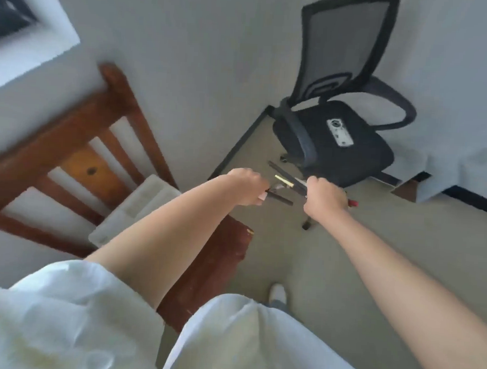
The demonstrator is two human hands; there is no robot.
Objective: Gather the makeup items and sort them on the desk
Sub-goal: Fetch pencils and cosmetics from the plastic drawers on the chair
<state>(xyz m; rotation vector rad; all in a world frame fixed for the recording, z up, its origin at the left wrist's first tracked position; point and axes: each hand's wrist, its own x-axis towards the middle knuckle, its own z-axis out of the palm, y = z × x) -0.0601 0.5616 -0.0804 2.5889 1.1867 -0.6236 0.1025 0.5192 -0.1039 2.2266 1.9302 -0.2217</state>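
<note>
Nearest the camera, white sleeves (69, 310) fill the lower edge of the view, and both bare forearms reach forward from them. A white shoe (277, 294) stands on the beige floor (331, 268) between the arms. Under the left forearm lies a dark reddish wooden seat (218, 270), and beside it a folded white cloth (139, 207) rests against the slatted wooden chair back (70, 138). Farther out, the two hands are held up in the air, close together but not touching. The left hand (245, 186) is curled round a bundle of slim makeup sticks (281, 199); one dark stick pokes out to the right below the knuckles, and a piece with a pale gold tip (284, 181) shows between the two hands. The right hand (325, 197) is also curled into a grip; thin dark sticks run up and left from it, and a small red tip (353, 203) peeks out at its right side. The frame is blurred, so the exact kind and count of these items cannot be told. Beyond the hands stands a black mesh office chair (341, 133) with a small white device (340, 132) lying on its seat. A grey wall (201, 55) closes the scene behind, with a white-framed window (47, 33) at upper left.
</note>
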